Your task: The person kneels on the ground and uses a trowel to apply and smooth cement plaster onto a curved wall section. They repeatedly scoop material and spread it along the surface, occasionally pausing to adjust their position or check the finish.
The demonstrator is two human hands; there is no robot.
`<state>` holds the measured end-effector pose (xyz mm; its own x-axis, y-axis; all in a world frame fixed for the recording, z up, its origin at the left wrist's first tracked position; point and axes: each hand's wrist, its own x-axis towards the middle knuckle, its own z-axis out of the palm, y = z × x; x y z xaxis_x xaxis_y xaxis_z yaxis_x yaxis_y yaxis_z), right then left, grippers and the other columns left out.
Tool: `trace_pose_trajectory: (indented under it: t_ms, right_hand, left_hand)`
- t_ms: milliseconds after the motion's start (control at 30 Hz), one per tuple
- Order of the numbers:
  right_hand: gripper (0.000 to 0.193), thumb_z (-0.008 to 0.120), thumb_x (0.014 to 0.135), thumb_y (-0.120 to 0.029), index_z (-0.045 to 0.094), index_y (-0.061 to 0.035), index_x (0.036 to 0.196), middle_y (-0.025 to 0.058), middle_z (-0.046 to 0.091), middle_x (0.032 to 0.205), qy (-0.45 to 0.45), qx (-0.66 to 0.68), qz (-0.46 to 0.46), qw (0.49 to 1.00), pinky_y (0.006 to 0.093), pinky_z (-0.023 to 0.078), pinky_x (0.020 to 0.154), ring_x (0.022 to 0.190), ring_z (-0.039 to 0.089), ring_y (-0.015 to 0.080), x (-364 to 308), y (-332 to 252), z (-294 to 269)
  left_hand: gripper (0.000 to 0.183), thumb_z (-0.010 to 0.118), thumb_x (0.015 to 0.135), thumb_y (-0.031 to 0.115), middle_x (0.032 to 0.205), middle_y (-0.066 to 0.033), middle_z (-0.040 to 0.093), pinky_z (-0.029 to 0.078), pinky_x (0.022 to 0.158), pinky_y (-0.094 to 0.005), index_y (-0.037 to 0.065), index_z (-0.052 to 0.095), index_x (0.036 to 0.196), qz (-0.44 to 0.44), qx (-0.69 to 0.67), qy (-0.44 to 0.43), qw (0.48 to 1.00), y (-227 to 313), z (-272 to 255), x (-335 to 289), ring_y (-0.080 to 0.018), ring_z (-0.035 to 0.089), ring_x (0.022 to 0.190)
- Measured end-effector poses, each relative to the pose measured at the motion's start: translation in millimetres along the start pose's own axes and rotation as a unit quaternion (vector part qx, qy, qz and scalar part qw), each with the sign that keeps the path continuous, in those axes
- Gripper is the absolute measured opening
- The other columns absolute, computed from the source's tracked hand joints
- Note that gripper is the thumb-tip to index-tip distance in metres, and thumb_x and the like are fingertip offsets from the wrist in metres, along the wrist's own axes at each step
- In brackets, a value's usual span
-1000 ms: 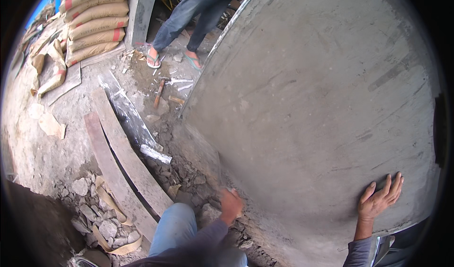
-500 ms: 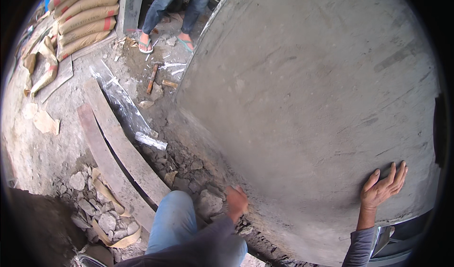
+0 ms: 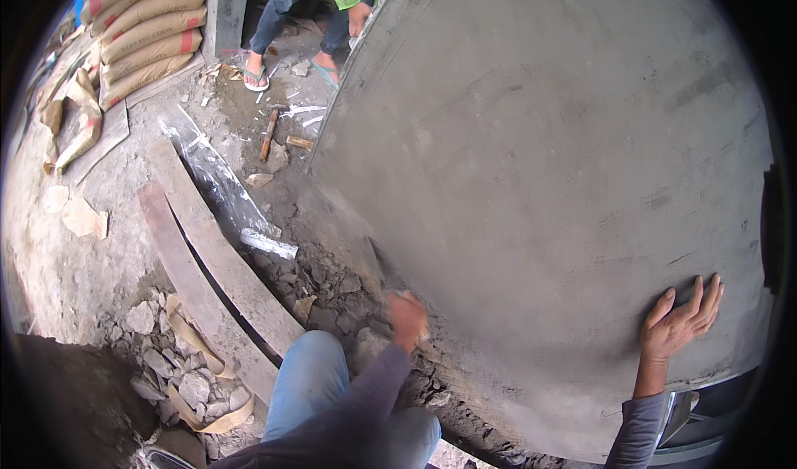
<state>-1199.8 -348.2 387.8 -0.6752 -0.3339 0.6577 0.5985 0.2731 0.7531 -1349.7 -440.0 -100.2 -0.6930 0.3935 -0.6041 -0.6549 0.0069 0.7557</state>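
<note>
My left hand (image 3: 408, 320), smeared by motion, is closed low beside the foot of a grey plastered wall (image 3: 531, 178). From its fingers a thin dark blade points up and left along the wall, apparently a trowel (image 3: 381, 259); its handle is hidden in my grip. My right hand (image 3: 679, 324) lies open against the plaster near the wall's right end, fingers spread and holding nothing. Rubble (image 3: 336, 299) covers the ground just left of my left hand.
Two long boards (image 3: 224, 261) lie left of my knees, near broken stones (image 3: 193, 386). A hammer (image 3: 269, 134) is on the ground farther off. Stacked paper sacks (image 3: 154, 41) stand at the far left. Beyond the wall's edge, a co-worker's hand (image 3: 359, 18) touches that edge.
My left hand has shifted slightly left and up, and the blade now shows. My right hand has slid a little up and right. A co-worker's green-sleeved arm has come into view.
</note>
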Motion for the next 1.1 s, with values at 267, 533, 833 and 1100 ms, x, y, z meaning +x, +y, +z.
trace_pose_trajectory:
  t_ms: [267,533,833,1100]
  right_hand:
    - [0.053,0.055,0.105,-0.028,0.044,-0.0068,0.152,0.0199,0.042,0.163,-0.011,0.009,-0.001,1.000,0.0531,0.024,0.125,0.154,0.035,0.0394,-14,0,6]
    - [0.056,0.056,0.103,-0.029,0.043,-0.0090,0.153,0.0197,0.040,0.164,-0.011,0.021,0.012,1.000,0.0530,0.023,0.126,0.156,0.033,0.0388,-4,5,18]
    - [0.057,0.058,0.101,-0.029,0.046,-0.0076,0.152,0.0199,0.041,0.164,-0.014,0.004,0.039,0.999,0.0539,0.021,0.125,0.154,0.035,0.0400,-2,22,16]
    - [0.049,0.065,0.094,-0.035,0.062,-0.0102,0.136,0.0192,0.047,0.160,-0.024,0.059,0.078,0.995,0.0560,0.022,0.124,0.153,0.036,0.0398,-2,82,-13]
  left_hand:
    - [0.036,0.049,0.111,0.022,0.104,-0.0323,0.065,0.060,0.078,-0.0499,-0.013,0.046,0.119,0.162,0.242,0.166,0.942,19,-3,-16,-0.0440,0.072,0.091]
    - [0.037,0.049,0.112,0.027,0.103,-0.0309,0.067,0.060,0.071,-0.0459,-0.010,0.046,0.118,0.137,0.196,0.112,0.965,42,-6,1,-0.0400,0.073,0.078]
    - [0.036,0.052,0.111,0.033,0.097,-0.0196,0.061,0.055,0.063,-0.0502,-0.001,0.048,0.123,-0.083,-0.063,0.008,0.995,55,-61,93,-0.0319,0.066,0.072]
    - [0.038,0.058,0.109,0.034,0.084,-0.0077,0.051,0.047,0.053,-0.0417,0.011,0.039,0.133,-0.118,-0.101,-0.085,0.984,-42,-48,-65,-0.0205,0.051,0.060]
